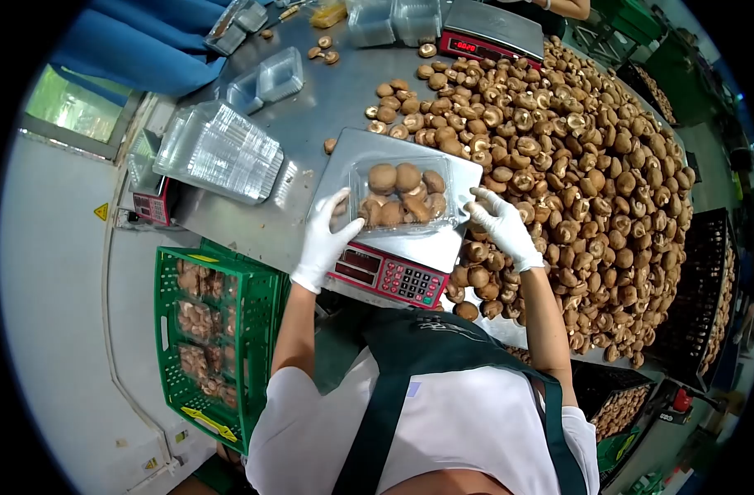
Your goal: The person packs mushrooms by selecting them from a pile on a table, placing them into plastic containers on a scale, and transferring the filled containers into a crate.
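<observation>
A clear plastic tray [358,175] filled with brown mushrooms [408,178] sits over the steel pan of a red-fronted scale [443,252]. My left hand [326,241], in a white glove, grips the tray's left side, thumb at the near corner. Something brown shows between that thumb and the fingers; I cannot make out what it is. At the tray's right edge is my gloved right hand [506,228], its fingertips closed on the rim. Beside it a large heap of loose mushrooms [591,181] covers the right of the table.
Stacked empty trays [228,153] stand at the left, with more trays [280,74] behind. A second scale [494,31] is at the back, near another person's arm [568,7]. A green crate [167,330] holding packed mushroom trays is lower left. Black crates [699,289] line the right.
</observation>
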